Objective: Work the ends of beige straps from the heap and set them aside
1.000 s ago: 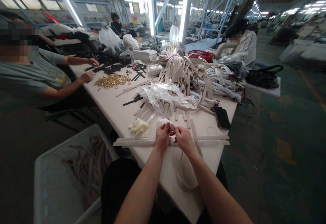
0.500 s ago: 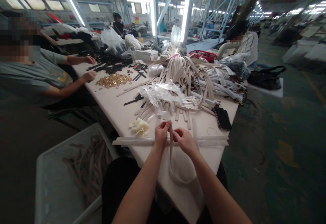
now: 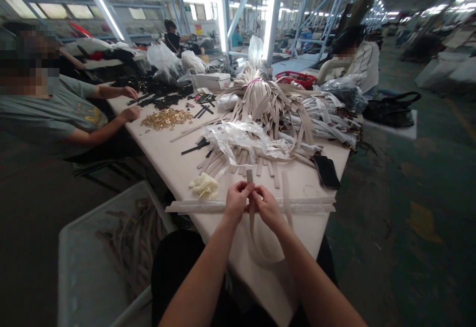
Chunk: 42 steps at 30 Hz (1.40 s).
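Note:
Both hands meet over the near part of the table, pinching a beige strap (image 3: 253,228) close to one end. My left hand (image 3: 238,199) is closed on it, and my right hand (image 3: 266,205) grips it just beside. The strap's short end points up and away beyond my fingers. Its long part loops down toward me and curves back up to the right of my right hand. Beneath my hands, long pale strips in clear film (image 3: 201,206) lie across the table. Left of my left hand is a crumpled cream-yellow piece (image 3: 204,186).
A heap of beige straps (image 3: 260,98) with a clear plastic sheet (image 3: 245,141) covers the table's middle. Right is a black phone (image 3: 327,171). Gold metal rings (image 3: 166,118) lie near a co-worker's hands (image 3: 130,113). A white bin (image 3: 85,252) holds straps at lower left.
My right hand has moved left to the strap, up against my left hand. The strap's end, earlier hanging over at my left fingertips, now points up and away. A small pale piece beyond my hands is gone from view.

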### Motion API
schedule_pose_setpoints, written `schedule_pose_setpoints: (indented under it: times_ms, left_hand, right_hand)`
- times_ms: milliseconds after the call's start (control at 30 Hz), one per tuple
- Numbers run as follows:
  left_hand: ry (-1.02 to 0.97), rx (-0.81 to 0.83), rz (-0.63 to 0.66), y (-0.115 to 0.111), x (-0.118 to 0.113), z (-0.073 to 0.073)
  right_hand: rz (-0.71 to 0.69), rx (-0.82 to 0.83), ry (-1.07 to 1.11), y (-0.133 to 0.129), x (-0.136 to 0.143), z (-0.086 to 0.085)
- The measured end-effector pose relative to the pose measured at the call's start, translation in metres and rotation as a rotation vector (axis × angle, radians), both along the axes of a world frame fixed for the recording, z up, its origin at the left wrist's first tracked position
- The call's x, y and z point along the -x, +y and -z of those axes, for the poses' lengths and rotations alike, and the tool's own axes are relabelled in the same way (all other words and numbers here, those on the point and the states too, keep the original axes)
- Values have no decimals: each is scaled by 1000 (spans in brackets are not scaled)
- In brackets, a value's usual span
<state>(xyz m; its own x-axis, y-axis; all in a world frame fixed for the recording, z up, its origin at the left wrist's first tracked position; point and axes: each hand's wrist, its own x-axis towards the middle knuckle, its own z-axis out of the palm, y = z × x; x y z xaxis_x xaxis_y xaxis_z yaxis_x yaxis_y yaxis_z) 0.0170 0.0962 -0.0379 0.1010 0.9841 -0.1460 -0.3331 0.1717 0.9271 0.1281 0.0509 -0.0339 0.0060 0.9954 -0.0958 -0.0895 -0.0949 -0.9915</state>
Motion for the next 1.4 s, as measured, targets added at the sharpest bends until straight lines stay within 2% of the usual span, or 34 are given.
schedule_pose_setpoints:
  times_ms: [133,233,333,500,700,867,933,1067,1133,1267,1400]
  left_hand:
    - [-168,69,193,8,6,-11]
    - [-218,111,263,10,4,-15]
    - [-192,109,255,11,2,-14]
    - [-288,-36,94,16,6,-14]
    - [-251,94,245,6,5,-13]
    - [-324,-7,140,7,7,-20]
    - [-308,3,172,4,7,-19]
    - [-221,116,321,-6,3,-17]
    - [-233,101,316,-7,3,-20]
    - [-302,0,210,-2,7,-26]
    - [-247,65,309,-6,3,-18]
  right_hand:
    - [-76,-7,32,-5,4,6]
    - [-67,-26,22,-4,6,7]
    - [-76,2,57,-4,4,4]
    - [-179,73,74,-6,1,0]
    - [-85,4,0,3,6,-2]
    - [-231,70,32,-5,1,-3]
    - [-222,34,3,-6,1,-3]
    - [-151,-41,1,-1,0,-4]
    - [-197,3,55,-2,-2,-4]
    - [-301,68,51,-9,-8,0]
    - [-235,-15,-16,-5,-8,3]
